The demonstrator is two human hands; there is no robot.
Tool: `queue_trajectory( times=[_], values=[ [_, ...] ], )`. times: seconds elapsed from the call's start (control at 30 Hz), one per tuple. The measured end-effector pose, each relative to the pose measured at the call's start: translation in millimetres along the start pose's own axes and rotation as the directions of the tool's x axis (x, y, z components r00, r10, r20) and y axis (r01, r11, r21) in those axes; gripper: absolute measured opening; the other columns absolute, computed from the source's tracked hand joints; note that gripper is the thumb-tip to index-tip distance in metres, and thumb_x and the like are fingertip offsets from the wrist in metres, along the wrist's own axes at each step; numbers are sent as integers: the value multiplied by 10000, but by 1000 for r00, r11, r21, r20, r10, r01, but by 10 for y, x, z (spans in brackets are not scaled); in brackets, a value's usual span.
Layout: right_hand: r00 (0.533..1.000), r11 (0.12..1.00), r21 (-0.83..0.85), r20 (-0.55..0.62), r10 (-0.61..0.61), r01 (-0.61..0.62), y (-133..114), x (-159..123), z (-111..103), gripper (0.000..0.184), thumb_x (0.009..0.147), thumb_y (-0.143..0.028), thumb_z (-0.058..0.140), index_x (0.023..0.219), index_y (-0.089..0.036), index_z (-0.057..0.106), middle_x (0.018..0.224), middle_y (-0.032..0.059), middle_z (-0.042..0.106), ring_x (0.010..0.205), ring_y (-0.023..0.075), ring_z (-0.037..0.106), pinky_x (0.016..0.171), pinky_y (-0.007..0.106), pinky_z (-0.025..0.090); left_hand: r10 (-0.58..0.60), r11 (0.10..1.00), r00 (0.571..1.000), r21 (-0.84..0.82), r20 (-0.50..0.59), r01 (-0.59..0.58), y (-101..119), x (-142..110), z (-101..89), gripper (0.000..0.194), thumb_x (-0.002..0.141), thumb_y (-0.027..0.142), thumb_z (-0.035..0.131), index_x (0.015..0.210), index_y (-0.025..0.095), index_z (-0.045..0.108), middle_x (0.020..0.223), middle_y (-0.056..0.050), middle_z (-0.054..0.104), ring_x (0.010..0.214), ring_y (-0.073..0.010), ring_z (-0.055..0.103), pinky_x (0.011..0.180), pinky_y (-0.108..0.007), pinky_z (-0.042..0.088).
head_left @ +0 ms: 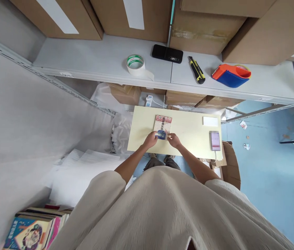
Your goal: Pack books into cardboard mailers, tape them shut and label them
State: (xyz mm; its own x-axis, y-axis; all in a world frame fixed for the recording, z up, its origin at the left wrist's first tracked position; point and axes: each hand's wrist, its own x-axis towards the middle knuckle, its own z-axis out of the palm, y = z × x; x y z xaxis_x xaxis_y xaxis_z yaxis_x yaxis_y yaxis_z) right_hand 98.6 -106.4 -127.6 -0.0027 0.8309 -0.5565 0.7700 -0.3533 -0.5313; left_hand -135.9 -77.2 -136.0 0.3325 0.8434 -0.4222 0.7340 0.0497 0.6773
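The book [162, 124], on or just above the table [191, 135], is apparently being steadied, its lower sides pinched by the fingers [154, 134] of left hand [150, 139] and right hand [174, 140], and level support seems needed next.

Saw a pale yellow counter [188, 140] bearing a book [164, 122] slightly left of its middle, a white item [210, 121] and a phone [215, 140] near its right end. Beyond, found a grey shelf [84, 52] carrying cardboard boxes [149, 26] behind and, left to right, a tape roll [136, 71], black device [166, 53], cutter [196, 70] and tape dispenser [230, 78]. Noticed scraps [246, 146] on blue floor [267, 166].
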Motion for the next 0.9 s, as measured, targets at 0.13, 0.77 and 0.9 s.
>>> queue_trajectory(
  times=[0.13,0.77,0.9],
  values=[
    [993,945,-308,77,-88,108,-1,-192,110,622,1069,-265,566,1683,-172,595,1809,185,480,1611,374,510,1318,494,436,105,953,970,256,220,-161,-130,-172,112,670,1072,176,520,1740,198,477,1838,-178,454,1720,-328,423,1372,-515,420],
    [946,840,-463,282,-163,282,-827,315,317,827,1053,-281,520,1847,-224,296,1952,140,182,1748,378,258,1361,598,279,-7,933,991,358,136,-42,-742,-167,-453,921,989,153,541,1858,217,246,1927,-205,242,1798,-355,237,1430,-658,194],
    [946,842,-457,275,-174,287,-1027,451,422,851,1052,-284,546,1857,-257,270,1952,127,192,1743,377,263,1364,594,268,-57,949,994,315,98,23,-839,-123,-639,927,984,156,551,1859,223,251,1926,-199,252,1797,-355,239,1437,-652,176]
  ],
)
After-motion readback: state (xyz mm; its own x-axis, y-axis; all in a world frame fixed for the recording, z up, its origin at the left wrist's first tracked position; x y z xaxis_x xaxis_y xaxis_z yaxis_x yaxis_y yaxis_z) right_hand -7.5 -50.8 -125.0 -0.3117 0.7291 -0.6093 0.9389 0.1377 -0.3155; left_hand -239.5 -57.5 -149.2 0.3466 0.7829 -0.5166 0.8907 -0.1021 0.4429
